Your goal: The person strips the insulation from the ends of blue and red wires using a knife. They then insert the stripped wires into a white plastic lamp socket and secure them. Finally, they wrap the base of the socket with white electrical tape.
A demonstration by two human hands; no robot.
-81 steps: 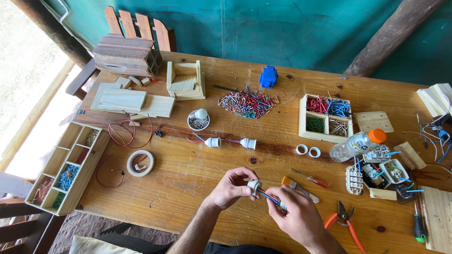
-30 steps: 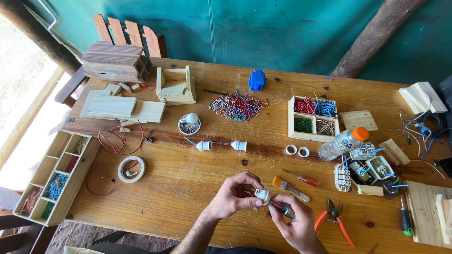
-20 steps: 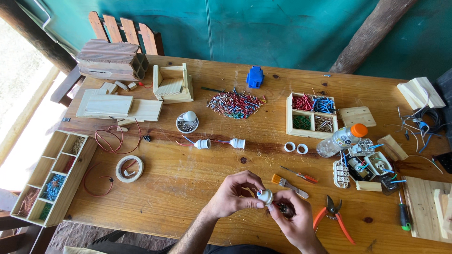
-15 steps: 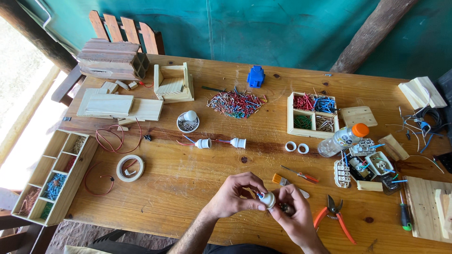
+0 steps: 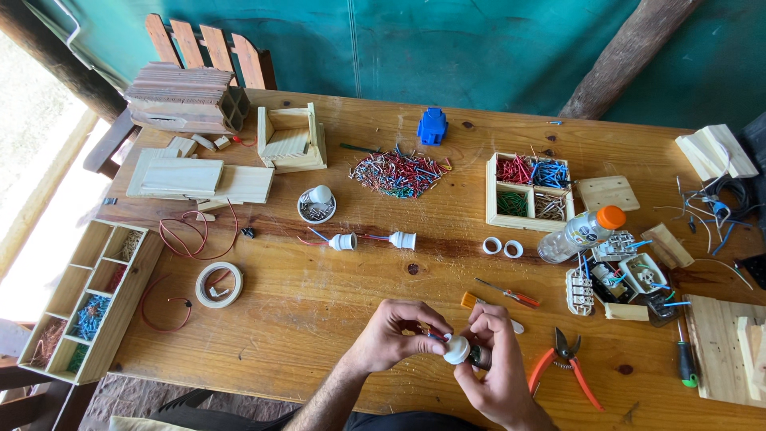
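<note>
Near the front edge of the wooden table [image 5: 335, 311], both my hands meet over a small white lamp socket [image 5: 456, 349]. My left hand [image 5: 395, 334] pinches the socket and its red and blue wires from the left. My right hand [image 5: 491, 363] closes on a small dark tool pressed against the socket's right side; most of the tool is hidden by my fingers. Two more white sockets [image 5: 375, 240] joined by red and blue wire lie farther back.
Orange-handled pliers [image 5: 566, 367] and small screwdrivers [image 5: 511, 297] lie just right of my hands. A roll of tape [image 5: 219, 284], a divided wooden tray [image 5: 88, 303], a wire-piece pile [image 5: 395, 174], a small compartment box [image 5: 528, 191], a bottle [image 5: 578, 234] and wooden blocks surround them.
The screwdriver with the blue shaft that my right hand held earlier has gone from view. Both hands drew closer together around the socket, and the view shifted slightly.
</note>
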